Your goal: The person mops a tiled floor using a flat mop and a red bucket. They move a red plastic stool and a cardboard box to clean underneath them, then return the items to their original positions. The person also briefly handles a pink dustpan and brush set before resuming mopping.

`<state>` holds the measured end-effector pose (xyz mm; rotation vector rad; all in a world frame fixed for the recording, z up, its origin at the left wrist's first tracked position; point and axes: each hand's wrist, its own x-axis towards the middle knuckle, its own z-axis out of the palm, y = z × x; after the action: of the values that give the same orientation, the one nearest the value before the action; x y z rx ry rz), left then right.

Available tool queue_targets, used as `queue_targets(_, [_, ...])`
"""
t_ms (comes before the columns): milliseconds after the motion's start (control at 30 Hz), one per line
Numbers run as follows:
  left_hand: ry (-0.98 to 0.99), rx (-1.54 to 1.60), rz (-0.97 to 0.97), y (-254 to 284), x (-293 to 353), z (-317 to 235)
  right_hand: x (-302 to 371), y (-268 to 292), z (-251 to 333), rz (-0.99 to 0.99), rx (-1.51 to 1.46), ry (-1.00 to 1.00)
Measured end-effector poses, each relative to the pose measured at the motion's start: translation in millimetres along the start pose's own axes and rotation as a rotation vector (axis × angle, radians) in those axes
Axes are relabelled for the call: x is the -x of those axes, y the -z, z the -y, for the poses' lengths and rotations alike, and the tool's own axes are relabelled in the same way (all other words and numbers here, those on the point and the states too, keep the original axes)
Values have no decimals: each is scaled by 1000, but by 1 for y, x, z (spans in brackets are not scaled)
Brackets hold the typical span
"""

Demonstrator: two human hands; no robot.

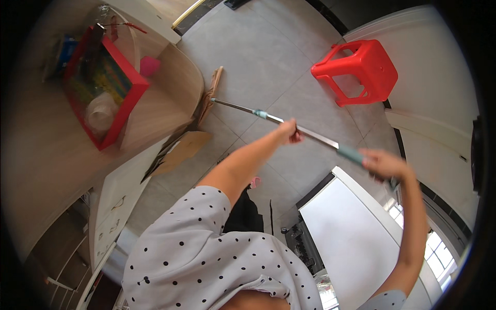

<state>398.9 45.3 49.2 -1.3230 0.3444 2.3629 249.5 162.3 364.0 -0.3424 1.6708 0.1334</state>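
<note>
Pole grip (351, 154) partly hidden under blurred right-hand fingers (371, 161)

The left hand (291, 133) grasps a telescopic pole (320, 138) by its metal shaft, the right hand (385, 164) by its grey-green grip (351, 154); a red stool (380, 67) rests on the grey tiled floor (258, 62).

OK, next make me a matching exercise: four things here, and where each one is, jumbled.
Things:
1. Left hand
2. Red stool
3. Right hand
4. Red-sided box

Places:
A. Upper right of the view
B. Around the pole's grey-green grip
C. Upper left of the view
D. Around the pole's metal shaft

Pairs: 1-D, 2-A, 3-B, 4-C
</note>
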Motion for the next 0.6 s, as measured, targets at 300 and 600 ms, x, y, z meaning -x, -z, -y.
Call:
queue_targets(300, [330, -351, 75, -100, 21, 190, 103, -178, -150, -77, -739, -365])
queue_targets(600, [358, -663, 147, -102, 92, 254, 179, -303, -160, -112, -1356, -287])
